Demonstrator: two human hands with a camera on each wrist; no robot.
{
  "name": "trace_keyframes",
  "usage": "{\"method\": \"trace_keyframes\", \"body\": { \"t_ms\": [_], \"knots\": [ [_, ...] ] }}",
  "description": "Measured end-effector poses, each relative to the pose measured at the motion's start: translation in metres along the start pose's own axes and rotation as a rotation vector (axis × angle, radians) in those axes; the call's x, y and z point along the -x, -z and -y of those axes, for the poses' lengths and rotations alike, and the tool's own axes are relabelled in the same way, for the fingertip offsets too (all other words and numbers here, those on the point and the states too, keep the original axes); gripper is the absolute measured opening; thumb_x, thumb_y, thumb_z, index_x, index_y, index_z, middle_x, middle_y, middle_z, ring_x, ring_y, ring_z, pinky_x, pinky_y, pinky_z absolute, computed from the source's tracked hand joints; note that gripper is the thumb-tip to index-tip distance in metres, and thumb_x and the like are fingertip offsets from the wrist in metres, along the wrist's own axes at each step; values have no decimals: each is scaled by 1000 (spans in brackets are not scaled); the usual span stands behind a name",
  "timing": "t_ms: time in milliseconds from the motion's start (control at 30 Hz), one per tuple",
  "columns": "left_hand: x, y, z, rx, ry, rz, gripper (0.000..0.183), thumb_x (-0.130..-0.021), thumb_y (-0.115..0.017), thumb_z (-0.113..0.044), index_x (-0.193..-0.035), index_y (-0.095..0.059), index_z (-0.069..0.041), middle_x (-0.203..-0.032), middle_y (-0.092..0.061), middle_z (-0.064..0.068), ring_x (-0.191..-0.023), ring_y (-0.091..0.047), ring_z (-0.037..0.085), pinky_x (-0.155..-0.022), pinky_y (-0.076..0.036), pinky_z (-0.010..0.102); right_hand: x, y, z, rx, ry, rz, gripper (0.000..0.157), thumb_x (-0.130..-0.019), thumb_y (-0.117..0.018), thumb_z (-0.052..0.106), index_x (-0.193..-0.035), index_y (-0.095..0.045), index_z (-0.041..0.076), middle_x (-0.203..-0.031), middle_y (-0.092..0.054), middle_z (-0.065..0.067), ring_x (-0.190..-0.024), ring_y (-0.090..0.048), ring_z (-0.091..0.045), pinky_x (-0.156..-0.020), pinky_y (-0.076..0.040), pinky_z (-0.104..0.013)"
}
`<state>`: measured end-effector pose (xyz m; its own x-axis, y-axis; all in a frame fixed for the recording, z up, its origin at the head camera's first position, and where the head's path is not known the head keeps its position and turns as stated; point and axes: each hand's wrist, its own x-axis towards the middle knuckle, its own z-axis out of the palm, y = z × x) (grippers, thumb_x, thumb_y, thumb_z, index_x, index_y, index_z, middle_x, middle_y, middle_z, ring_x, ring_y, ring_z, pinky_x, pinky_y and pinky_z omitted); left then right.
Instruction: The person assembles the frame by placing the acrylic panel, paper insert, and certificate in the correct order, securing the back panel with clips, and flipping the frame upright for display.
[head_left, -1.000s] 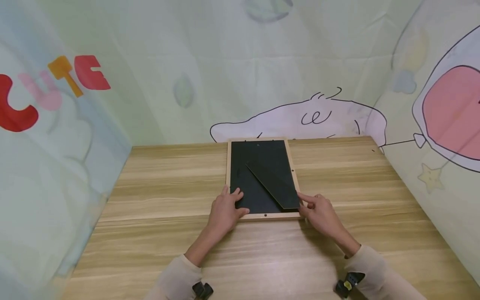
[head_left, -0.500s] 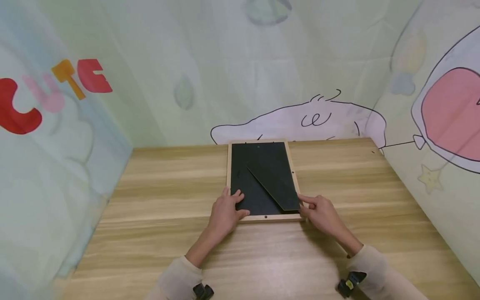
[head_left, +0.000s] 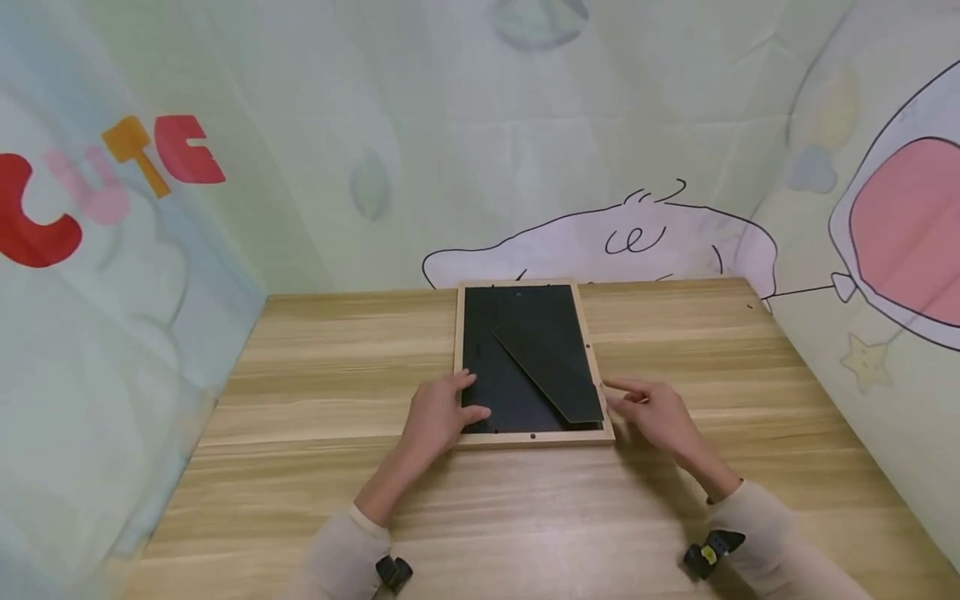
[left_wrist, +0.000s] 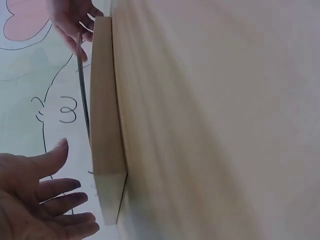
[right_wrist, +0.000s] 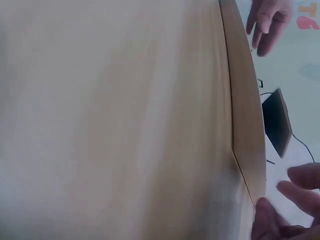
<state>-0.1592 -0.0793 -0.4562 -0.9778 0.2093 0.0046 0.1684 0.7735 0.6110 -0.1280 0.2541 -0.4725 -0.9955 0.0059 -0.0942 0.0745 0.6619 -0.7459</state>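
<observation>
A picture frame [head_left: 555, 437] with a light wood border lies face down on the table. Its black backing board [head_left: 495, 400] faces up, and a black easel stand [head_left: 558, 379] slants across it, raised a little from the board in the wrist views. My left hand [head_left: 433, 414] is at the lower left corner with thumb and fingers spread; in the left wrist view those fingers [left_wrist: 65, 197] look apart from the wood. Beside the lower right edge is my right hand [head_left: 660, 417], fingers loosely bent. In the right wrist view one fingertip [right_wrist: 263, 206] is at the frame's side; contact is unclear.
The wood-grain table [head_left: 322, 350] extends around the frame on all sides. A printed cloth backdrop [head_left: 300, 167] with cartoon drawings and coloured letters rises behind the table and along both sides. Small dark metal tabs [head_left: 533, 436] sit along the frame's inner edge.
Both hands have drawn outward from the frame: the left one moved left, its fingers off the lower corner, and the right one moved right. The frame itself stays in place.
</observation>
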Motion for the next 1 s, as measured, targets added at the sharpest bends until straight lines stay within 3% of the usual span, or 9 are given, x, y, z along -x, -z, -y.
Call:
{"method": "trace_keyframes", "body": {
  "t_ms": [67, 133, 233, 367, 433, 467, 633, 733, 1000],
  "knots": [
    [-13, 9, 1, -5, 3, -12, 62, -84, -81, -29, -139, -62, -9, -130, -70, 16, -84, -68, 26, -94, -55, 42, -10, 8, 3, -4, 8, -36, 36, -99, -64, 21, -135, -66, 19, -114, -73, -17, -76, -61, -19, -58, -48, -28],
    [-28, 18, 4, -11, 6, -33, 62, -85, -81, -29, -141, -60, -11, -120, -73, 17, -69, -57, 21, -88, -55, 40, -25, 16, 6, -24, 42, -67, 34, -99, -63, 20, -133, -67, 16, -111, -73, -18, -81, -65, -24, -61, -51, -28],
    [-56, 29, 8, -25, -8, -53, 62, -87, -80, -28, -143, -58, -12, -110, -74, 18, -72, -58, 18, -85, -55, 40, -53, 26, 12, -16, 121, -106, 30, -100, -63, 21, -129, -70, 14, -108, -75, -15, -86, -68, -27, -65, -54, -28],
    [-93, 39, 17, -53, -43, -55, 60, -89, -78, -25, -143, -57, -11, -134, -67, 14, -81, -61, 24, -80, -53, 39, -93, 35, 21, 43, 219, -136, 28, -99, -65, 20, -125, -72, 13, -109, -76, -14, -92, -71, -28, -72, -55, -33],
    [-110, 40, 23, -100, -68, -53, 58, -91, -76, -25, -143, -57, -10, -141, -63, 13, -90, -64, 25, -86, -55, 38, -112, 38, 25, 72, 235, -129, 28, -99, -65, 19, -125, -71, 11, -114, -76, -14, -99, -71, -29, -77, -56, -37],
    [-118, 41, 26, -116, -73, -42, 58, -91, -75, -25, -144, -56, -9, -135, -67, 14, -83, -60, 25, -84, -52, 38, -122, 39, 27, 87, 234, -122, 29, -99, -64, 19, -126, -71, 11, -115, -75, -14, -101, -71, -29, -79, -55, -38],
    [-154, 35, 30, -224, -121, -27, 60, -94, -72, -28, -146, -53, -6, -132, -68, 17, -117, -65, 30, -109, -49, 44, -163, 36, 33, 137, 253, -69, 32, -99, -64, 19, -129, -69, 10, -127, -71, -13, -113, -67, -33, -89, -56, -48],
    [-168, 24, 29, -217, -161, -33, 59, -94, -71, -26, -146, -52, -5, -149, -56, 14, -140, -52, 32, -117, -42, 46, -178, 28, 29, 132, 272, -55, 35, -99, -64, 18, -133, -67, 10, -137, -65, -14, -123, -62, -36, -96, -54, -53],
    [-186, -8, 32, -176, -208, -43, 59, -95, -70, -28, -148, -51, -9, -153, -52, 9, -145, -46, 30, -122, -35, 44, -196, -1, 14, 77, 250, -96, 36, -97, -67, 14, -133, -67, 9, -139, -60, -19, -133, -54, -38, -108, -47, -56]
  ]
}}
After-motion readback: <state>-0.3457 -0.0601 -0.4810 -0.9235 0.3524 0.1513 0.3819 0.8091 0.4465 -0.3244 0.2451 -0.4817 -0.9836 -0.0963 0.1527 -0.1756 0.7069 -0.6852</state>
